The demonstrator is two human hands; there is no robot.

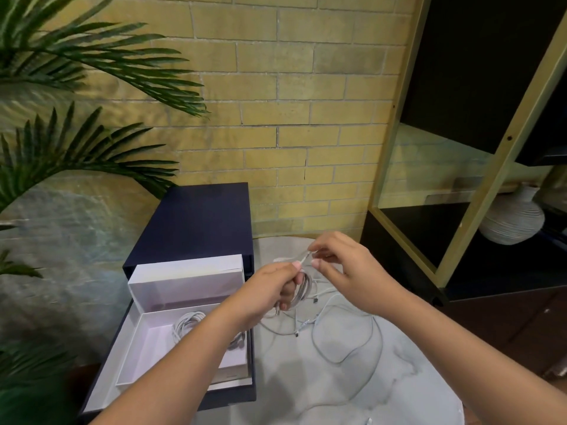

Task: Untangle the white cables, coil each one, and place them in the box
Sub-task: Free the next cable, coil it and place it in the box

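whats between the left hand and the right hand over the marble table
A short stretch of thin white cable, pinched by both the left hand and the right hand; nothing else, seen in the head view.

I see soft, even indoor light, source perhaps overhead, a dim arm shadow on the marble table [414,363], palm fronds [92,56] smeared, shelf frame [394,118] bowed near the edge
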